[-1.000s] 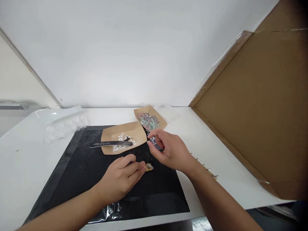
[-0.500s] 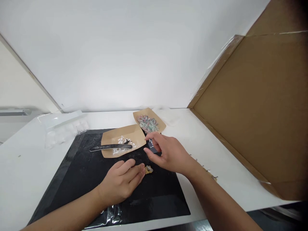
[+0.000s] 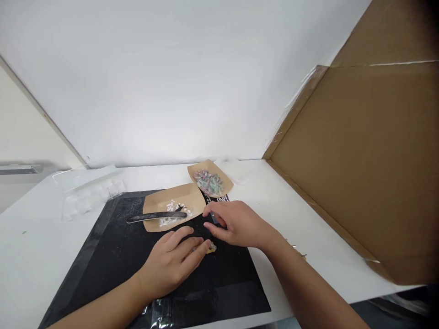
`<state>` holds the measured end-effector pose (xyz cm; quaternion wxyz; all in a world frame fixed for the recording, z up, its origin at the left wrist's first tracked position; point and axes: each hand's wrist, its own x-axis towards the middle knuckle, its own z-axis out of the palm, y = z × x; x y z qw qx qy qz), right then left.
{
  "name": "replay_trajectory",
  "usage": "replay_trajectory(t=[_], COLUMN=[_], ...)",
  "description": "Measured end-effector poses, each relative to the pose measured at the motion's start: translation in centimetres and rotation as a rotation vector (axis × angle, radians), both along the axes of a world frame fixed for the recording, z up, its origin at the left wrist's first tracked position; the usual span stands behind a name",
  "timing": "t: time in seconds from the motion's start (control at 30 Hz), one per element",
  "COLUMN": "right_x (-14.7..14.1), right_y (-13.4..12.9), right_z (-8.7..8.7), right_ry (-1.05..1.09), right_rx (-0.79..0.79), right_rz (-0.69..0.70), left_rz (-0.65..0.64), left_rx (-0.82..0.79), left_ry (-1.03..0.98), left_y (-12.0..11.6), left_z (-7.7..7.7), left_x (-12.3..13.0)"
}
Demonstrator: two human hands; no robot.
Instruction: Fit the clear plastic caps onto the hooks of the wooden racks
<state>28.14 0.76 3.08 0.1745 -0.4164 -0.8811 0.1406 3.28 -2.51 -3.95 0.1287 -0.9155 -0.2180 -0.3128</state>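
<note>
Yellowish piece [image 3: 211,248], partly hidden by left hand [image 3: 173,260]; black file [image 3: 156,217], paper tray [image 3: 190,193] nearby.

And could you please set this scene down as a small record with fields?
Left hand: fingers over a small yellow piece, partly hidden; grip unclear
Right hand: thumb and forefinger apart, nothing visible between them
Mat: black, on a white table
Front tray: brown, holding white bits
File: dark, lying across the front tray, left end past its rim
Back tray: brown, holding coloured pieces
Cardboard: standing at the right
</note>
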Motion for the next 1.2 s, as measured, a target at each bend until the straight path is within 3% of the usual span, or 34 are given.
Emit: replay_trajectory(t=[0.27, 0.37, 0.47, 0.6, 0.7, 0.87, 1.2], right_x=[0.3, 0.5, 0.3, -0.6, -1.3, -1.7, -1.7], right_y=[0.0, -0.1, -0.3, -0.6, -0.7, -0.6, -0.2], right_z=[0.1, 0.3, 0.2, -0.6, -1.2, -1.7, -1.9], right_ry=[0.027, 0.065, 0.094, 0.056, -0.009, -0.050, 0.096], right_rx=[-0.012, -0.074, -0.125, -0.142, -0.172, -0.215, -0.249], right_rz=[0.038, 0.113, 0.188, 0.209, 0.224, 0.250, 0.252], left_rz=[-0.043, -0.043, -0.127, -0.047, -0.013, -0.070, -0.117], left_rx=[-0.116, -0.229, -0.319, -0.297, -0.287, -0.333, -0.385], left_ry=[-0.098, -0.220, -0.353, -0.494, -0.525, -0.500, -0.552], left_y=[0.0, 0.1, 0.5, 1.2, 1.5, 1.3, 1.2], left_z=[1.2, 1.8, 2.5, 3.2, 3.3, 3.0, 2.6], left_x=[0.6, -0.1, -1.2, -2.2, -2.4, -2.6, -3.0])
